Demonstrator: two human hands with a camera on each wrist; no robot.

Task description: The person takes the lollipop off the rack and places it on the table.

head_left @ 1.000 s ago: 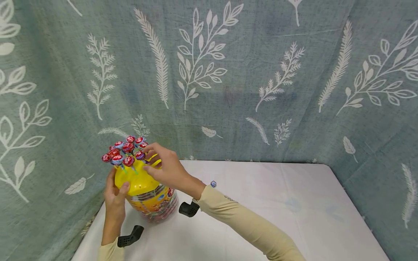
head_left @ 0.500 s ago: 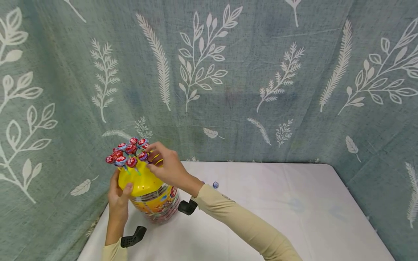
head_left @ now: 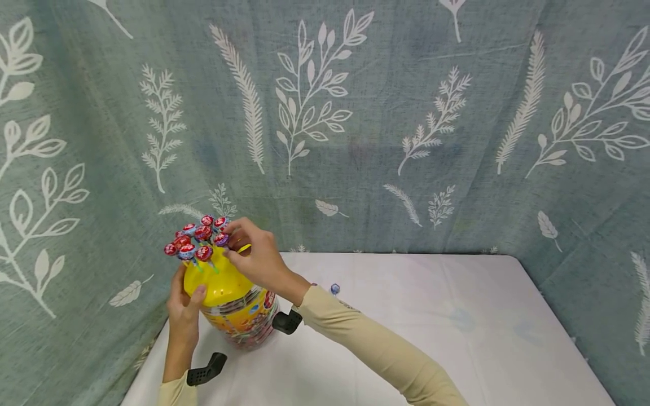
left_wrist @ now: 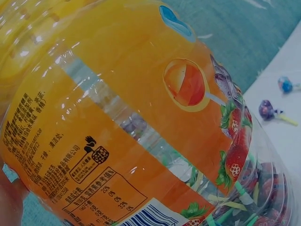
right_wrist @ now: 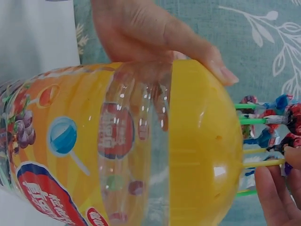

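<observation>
A clear plastic lollipop jar (head_left: 238, 318) with an orange label and domed yellow lid (head_left: 218, 282) stands tilted on the table's left side. Several lollipops (head_left: 204, 253) in red, blue and purple wrappers stick up from holes in the lid. My left hand (head_left: 185, 310) grips the lid from the left, its thumb on the near side. At the lid's right side, my right hand (head_left: 256, 254) pinches a lollipop just under its wrapped head; its yellow stick (right_wrist: 263, 164) reaches down to the lid. Inside the jar, more lollipops (left_wrist: 275, 188) show through the clear wall.
Two loose lollipops lie on the white table (head_left: 406, 338) right of the jar, one blue (head_left: 335, 289) and one purple (left_wrist: 266, 110). A grey-green curtain (head_left: 355, 141) with white leaf prints hangs behind the table and along its sides.
The head view has shifted a little, so the jar and hands appear slightly further right than a second ago. My right hand stays at the same lollipop; my left keeps its grip.
</observation>
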